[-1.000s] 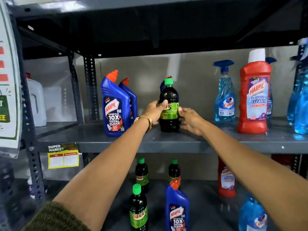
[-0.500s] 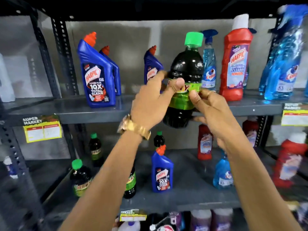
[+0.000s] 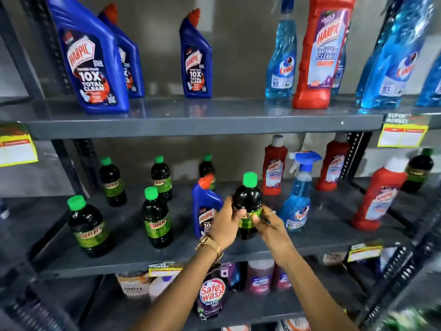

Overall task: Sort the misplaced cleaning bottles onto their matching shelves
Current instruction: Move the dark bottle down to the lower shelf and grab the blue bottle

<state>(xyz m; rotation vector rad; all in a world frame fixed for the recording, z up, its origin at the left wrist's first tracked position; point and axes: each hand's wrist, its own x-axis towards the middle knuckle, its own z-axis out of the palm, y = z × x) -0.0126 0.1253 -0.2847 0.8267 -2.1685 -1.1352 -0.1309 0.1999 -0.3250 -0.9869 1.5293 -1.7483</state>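
Observation:
A dark Sunny bottle (image 3: 248, 199) with a green cap and green label is held upright over the middle shelf (image 3: 238, 256), near its front edge. My left hand (image 3: 225, 223) grips its left side and my right hand (image 3: 269, 229) grips its right side. Just left of it, partly behind my left hand, stands a blue Harpic bottle (image 3: 205, 204) with an orange cap. Several more Sunny bottles (image 3: 156, 218) stand on the left part of this shelf. I cannot tell whether the held bottle's base touches the shelf.
The top shelf (image 3: 191, 125) carries blue Harpic bottles (image 3: 90, 63) at left, blue Colin sprays (image 3: 281, 60) and a red Harpic bottle (image 3: 319, 56) at right. Red Harpic bottles (image 3: 374, 201) and a Colin spray (image 3: 298, 201) stand right on the middle shelf. A Safewash pouch (image 3: 211, 295) sits below.
Both hands carried the Sunny bottle down from the top shelf level to the middle shelf, beside the blue Harpic bottle. The camera tilted downward.

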